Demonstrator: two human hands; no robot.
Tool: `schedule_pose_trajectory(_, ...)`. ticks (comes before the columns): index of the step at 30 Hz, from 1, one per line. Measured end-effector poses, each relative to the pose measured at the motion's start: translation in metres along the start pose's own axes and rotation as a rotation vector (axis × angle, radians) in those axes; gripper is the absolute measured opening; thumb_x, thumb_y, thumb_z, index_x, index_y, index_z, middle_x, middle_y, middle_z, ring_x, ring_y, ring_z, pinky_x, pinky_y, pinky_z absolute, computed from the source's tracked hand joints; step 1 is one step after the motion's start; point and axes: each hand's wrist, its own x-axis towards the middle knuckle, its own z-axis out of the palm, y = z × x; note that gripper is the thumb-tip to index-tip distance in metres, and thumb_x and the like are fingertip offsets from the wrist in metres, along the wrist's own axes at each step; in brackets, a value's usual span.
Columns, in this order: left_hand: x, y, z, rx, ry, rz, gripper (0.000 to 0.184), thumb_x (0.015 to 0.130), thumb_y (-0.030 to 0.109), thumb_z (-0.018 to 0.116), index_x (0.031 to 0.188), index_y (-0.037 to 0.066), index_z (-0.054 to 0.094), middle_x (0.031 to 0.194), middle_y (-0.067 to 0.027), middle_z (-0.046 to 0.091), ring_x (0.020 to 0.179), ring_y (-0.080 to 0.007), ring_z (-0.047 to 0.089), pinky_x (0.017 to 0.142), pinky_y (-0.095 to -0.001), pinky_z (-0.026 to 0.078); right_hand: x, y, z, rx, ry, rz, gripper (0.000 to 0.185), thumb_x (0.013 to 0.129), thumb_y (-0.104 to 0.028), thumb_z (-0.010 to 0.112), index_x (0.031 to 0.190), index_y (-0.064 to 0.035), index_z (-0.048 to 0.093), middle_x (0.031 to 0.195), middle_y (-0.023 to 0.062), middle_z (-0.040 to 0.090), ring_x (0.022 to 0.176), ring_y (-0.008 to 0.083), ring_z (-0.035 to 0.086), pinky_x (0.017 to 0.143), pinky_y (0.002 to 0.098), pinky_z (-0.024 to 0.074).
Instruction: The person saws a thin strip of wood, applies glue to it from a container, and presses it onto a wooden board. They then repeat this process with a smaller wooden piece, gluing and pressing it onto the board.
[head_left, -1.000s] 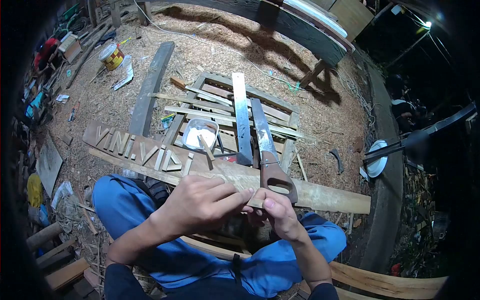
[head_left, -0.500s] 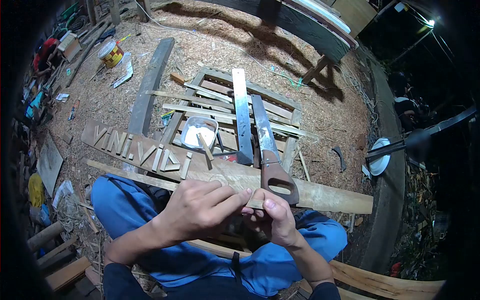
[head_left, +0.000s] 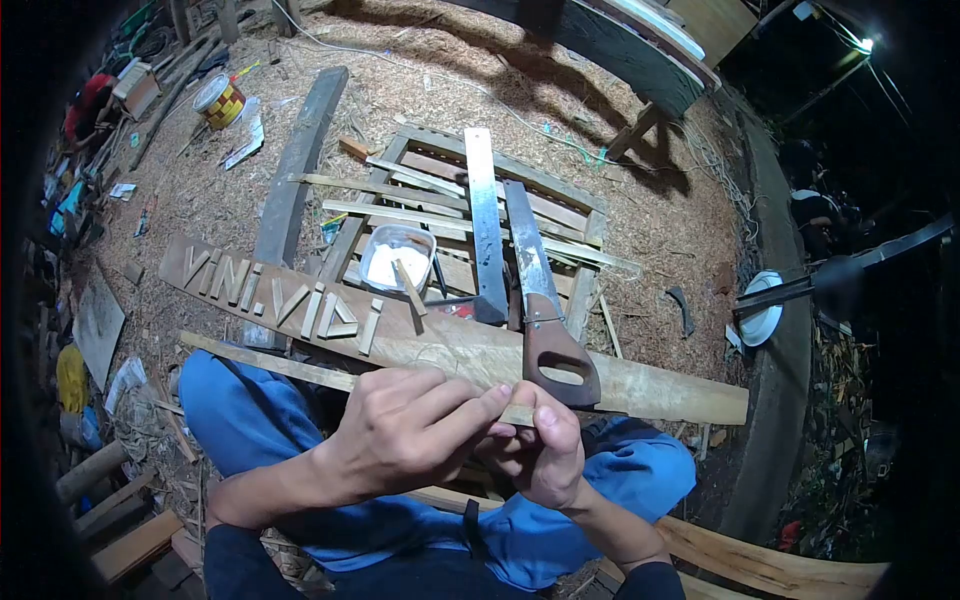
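A small wood piece (head_left: 517, 414) is pinched between the thumb and fingers of my right hand (head_left: 553, 455), above my lap. My left hand (head_left: 410, 430) is closed, its fingertips against the left end of the same piece; its thumb is hidden. In front of my knees lies a long board (head_left: 460, 352) with short wood strips set on it as the letters "VINI.VIDI". Beyond the board, a plastic tub (head_left: 398, 262) of white paste has a wooden stick (head_left: 408, 287) leaning in it. A handsaw (head_left: 540, 300) rests across the board, its handle towards me.
Left of the saw lies a metal try square (head_left: 482, 220) on a slatted wooden frame (head_left: 400, 150) with loose strips. A dark beam (head_left: 303, 165) and a paint bucket (head_left: 220, 103) stand farther left. A person in red (head_left: 88, 105) is at the far left. Wood shavings cover the ground.
The small wood piece has turned so that more of its flat face shows. Both hands have shifted slightly, staying together around it. The camera view has moved a little.
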Motion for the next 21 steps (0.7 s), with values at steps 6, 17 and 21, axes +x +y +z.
schedule_pose_trajectory(6, 0.001, 0.001, -0.003, 0.01, -0.011, -0.007, 0.033, 0.082, 0.017, 0.078, 0.112, 0.005, 0.074, 0.079, -0.0009, 0.065, 0.065, -0.0151, 0.064, 0.054, -0.0298, 0.051, -0.001, 0.001, -0.003, -0.011, -0.031, 0.044, 0.051, 0.099, -0.056, 0.045, 0.099, -0.0062, 0.056, 0.077, -0.0015, 0.05, 0.063, 0.0059, 0.038, 0.055, 0.0224, 0.0283)
schedule_pose_trajectory(17, -0.004, -0.008, -0.004, -0.039, 0.011, 0.063, 0.029, 0.081, 0.018, 0.079, 0.108, 0.008, 0.076, 0.078, 0.001, 0.064, 0.062, -0.0136, 0.063, 0.051, -0.0289, 0.048, 0.001, 0.013, -0.016, -0.291, -0.131, -0.18, 0.041, 0.102, -0.04, 0.04, 0.097, -0.0024, 0.055, 0.087, 0.0039, 0.054, 0.08, 0.0125, 0.046, 0.075, 0.0291, 0.0398)
schedule_pose_trajectory(21, -0.004, -0.008, -0.004, -0.049, 0.011, 0.062, 0.029, 0.081, 0.02, 0.08, 0.108, 0.01, 0.076, 0.078, 0.002, 0.064, 0.06, -0.013, 0.061, 0.051, -0.0277, 0.047, 0.006, 0.001, -0.014, -0.366, -0.194, -0.295, 0.038, 0.104, -0.035, 0.038, 0.098, -0.0008, 0.054, 0.086, 0.0058, 0.055, 0.083, 0.0143, 0.05, 0.075, 0.033, 0.042)
